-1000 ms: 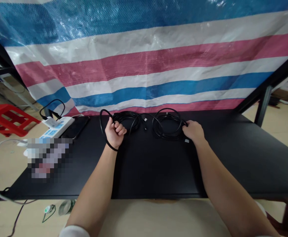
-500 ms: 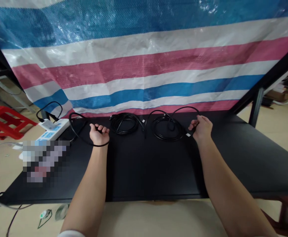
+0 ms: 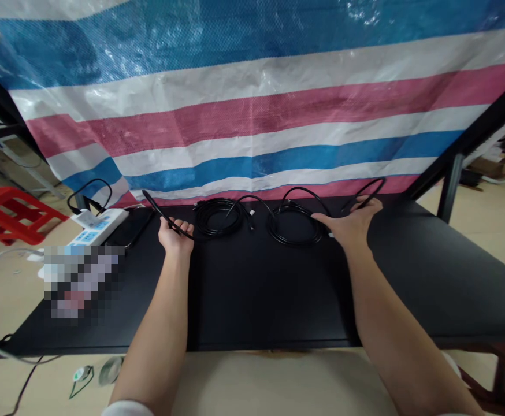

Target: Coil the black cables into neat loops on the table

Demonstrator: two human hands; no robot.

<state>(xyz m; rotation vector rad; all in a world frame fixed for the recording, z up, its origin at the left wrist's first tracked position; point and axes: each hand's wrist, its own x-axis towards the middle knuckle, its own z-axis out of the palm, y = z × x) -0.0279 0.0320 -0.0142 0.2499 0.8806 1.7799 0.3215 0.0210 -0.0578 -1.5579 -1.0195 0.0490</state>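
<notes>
1. Just now, the bare left hand (image 3: pixel 177 236) has turned its palm further upward and loosened from a tighter curl; its fingers are half-curled around a long black rubbery cable (image 3: pixel 155 205), which slants across them instead of looping below the wrist.
2. Meanwhile the bare right hand (image 3: pixel 351 222) has gone from a closed pinch to a wide spread, thumb well away from the fingers, with a black cable loop (image 3: pixel 372 194) riding over them, apparently unclasped.
3. So the right-hand grip appears relaxed while the left keeps a light hold; the slack seems to be in mid-rearrangement.
4. Between the hands, a round black cable coil on the left (image 3: pixel 200 219) and a round black cable coil on the right (image 3: pixel 293 239) lie flat on the matte black bench (image 3: pixel 270 300), little changed. A thin black arch of cable now spans them.
5. Hidden: the undersides of the right fingers, and most of the small white label (image 3: pixel 331 234) beside that hand.
6. Hard to trace: which coil feeds each held length, as black overlaps black. A pixelated patch (image 3: pixel 83 283) masks the bench's left side.
</notes>
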